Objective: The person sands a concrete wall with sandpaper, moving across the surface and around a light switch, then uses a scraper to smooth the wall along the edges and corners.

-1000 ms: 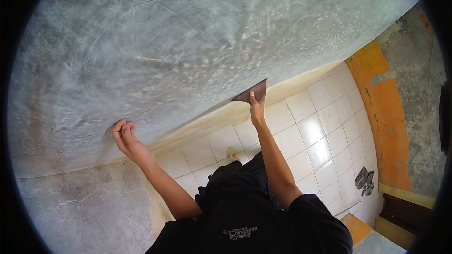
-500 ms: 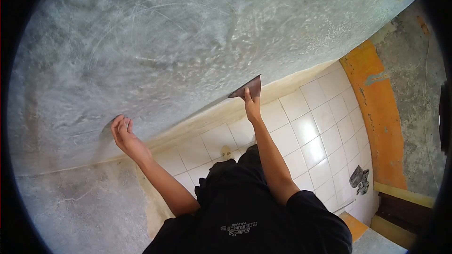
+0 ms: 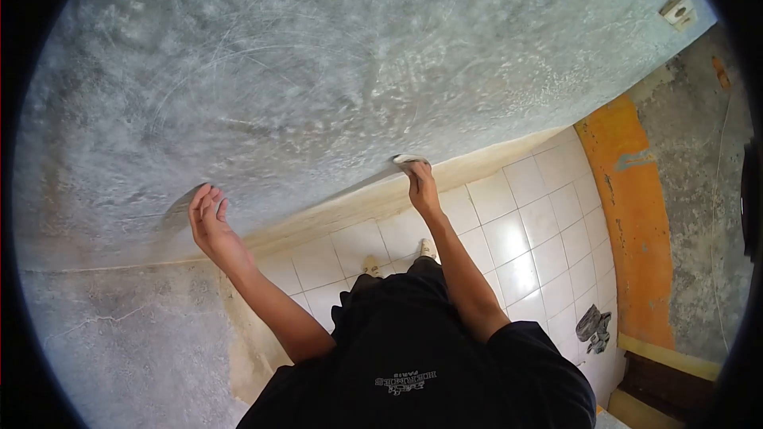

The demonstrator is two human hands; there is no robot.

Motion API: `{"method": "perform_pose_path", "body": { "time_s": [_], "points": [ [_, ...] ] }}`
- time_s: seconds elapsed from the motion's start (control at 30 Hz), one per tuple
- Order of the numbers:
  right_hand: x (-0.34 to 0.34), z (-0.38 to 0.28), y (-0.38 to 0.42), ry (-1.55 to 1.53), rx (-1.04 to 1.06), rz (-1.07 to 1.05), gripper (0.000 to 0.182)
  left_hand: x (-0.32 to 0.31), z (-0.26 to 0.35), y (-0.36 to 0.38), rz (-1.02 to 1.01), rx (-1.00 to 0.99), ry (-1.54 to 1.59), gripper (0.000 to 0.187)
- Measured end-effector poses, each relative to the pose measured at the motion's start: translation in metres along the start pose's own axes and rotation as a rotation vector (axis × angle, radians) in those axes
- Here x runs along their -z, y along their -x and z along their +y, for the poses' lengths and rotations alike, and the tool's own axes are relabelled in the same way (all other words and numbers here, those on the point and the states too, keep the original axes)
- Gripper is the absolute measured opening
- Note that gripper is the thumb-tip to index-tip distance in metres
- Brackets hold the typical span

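Note:
A thin sheet, pale on the side that shows and dark at its left tip, is pinched in my right hand. The sheet lies against the lower part of the grey, rough-plastered wall. To the left, my left hand is near the same wall with its fingers loosely curled and apart, holding nothing. Whether its fingertips touch the wall is hard to tell. Faint curved scratch marks show on the plaster above.
White floor tiles lie below the wall, with my feet on them. A dark crumpled cloth is on the floor at right. An orange band edges another grey wall. A socket sits at upper right.
The sheet in my right hand showed a broad dark brown face before; now a narrower pale side shows. My left hand has barely moved. The view has shifted, and both feet now show.

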State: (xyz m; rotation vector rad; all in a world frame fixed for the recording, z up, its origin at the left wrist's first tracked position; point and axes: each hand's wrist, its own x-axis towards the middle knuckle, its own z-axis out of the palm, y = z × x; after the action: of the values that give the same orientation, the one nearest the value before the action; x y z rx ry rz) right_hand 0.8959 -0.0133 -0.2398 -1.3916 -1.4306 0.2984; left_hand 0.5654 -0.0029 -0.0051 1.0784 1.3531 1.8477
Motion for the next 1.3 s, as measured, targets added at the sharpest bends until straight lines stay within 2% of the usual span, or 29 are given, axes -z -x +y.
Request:
{"method": "perform_pose_path", "body": {
  "time_s": [0.03,0.17,0.2,0.27,0.4,0.43,0.53,0.57,0.67,0.7,0.73,0.8,0.9,1.0,1.1,1.13,1.17,1.23,1.3],
  "points": [
    [0.004,-0.006,-0.003,0.049,0.074,-0.05,0.02,-0.004,0.0,0.003,-0.005,0.007,-0.013,0.027],
    [0.014,0.034,0.007,0.173,-0.037,-0.056,0.029,-0.012,0.001,0.01,-0.036,0.026,-0.058,0.032],
    [0.011,0.037,0.009,0.164,-0.011,-0.027,0.029,-0.012,0.002,0.011,-0.041,0.03,-0.067,0.033],
    [0.012,0.028,0.005,0.151,0.04,0.028,0.028,-0.01,-0.001,0.013,-0.037,0.053,-0.04,0.033],
    [0.015,0.019,0.002,0.149,0.029,-0.073,0.031,-0.011,-0.001,0.017,-0.002,0.132,0.043,0.028],
    [0.013,0.026,0.005,0.172,0.045,0.004,0.032,-0.011,0.002,0.017,-0.001,0.132,0.043,0.028],
    [0.009,0.046,0.019,0.203,-0.169,0.215,0.032,-0.008,0.009,0.015,0.002,0.118,0.051,0.029],
    [0.011,0.045,0.018,0.206,-0.179,0.227,0.037,-0.005,0.01,0.014,0.002,0.112,0.056,0.029],
    [0.007,0.018,0.011,0.192,0.015,0.078,0.045,-0.001,0.008,0.015,0.001,0.121,0.05,0.029],
    [0.009,0.001,0.008,0.108,0.083,-0.036,0.051,-0.003,0.006,0.014,-0.006,0.126,0.049,0.029],
    [0.003,-0.003,0.006,0.162,0.124,-0.091,0.051,-0.005,0.006,0.011,-0.024,0.139,0.044,0.029],
    [0.006,0.002,0.005,0.163,-0.003,-0.072,0.05,-0.006,0.006,0.008,-0.052,0.168,0.028,0.028],
    [0.015,0.033,0.012,0.288,-0.02,0.132,0.049,0.004,0.006,-0.001,-0.068,0.144,0.036,0.028],
    [0.037,0.056,0.007,0.401,-0.177,0.292,0.048,0.008,0.01,-0.005,-0.058,0.13,0.048,0.027],
    [0.042,0.047,0.004,0.384,-0.119,0.202,0.048,0.012,0.0,-0.008,-0.048,0.11,0.01,0.026],
    [0.034,0.05,0.011,0.402,-0.067,0.113,0.047,0.012,-0.004,-0.01,-0.045,0.116,0.039,0.026],
    [0.024,0.049,0.014,0.269,0.071,0.022,0.049,0.013,-0.007,-0.012,-0.039,0.122,0.07,0.025],
    [0.001,0.026,0.015,0.392,0.168,-0.149,0.047,0.014,-0.012,-0.013,-0.03,0.129,0.092,0.025],
    [-0.016,0.0,0.008,0.417,0.159,-0.162,0.042,0.016,-0.011,-0.016,-0.021,0.119,0.08,0.025]
  ]
}}
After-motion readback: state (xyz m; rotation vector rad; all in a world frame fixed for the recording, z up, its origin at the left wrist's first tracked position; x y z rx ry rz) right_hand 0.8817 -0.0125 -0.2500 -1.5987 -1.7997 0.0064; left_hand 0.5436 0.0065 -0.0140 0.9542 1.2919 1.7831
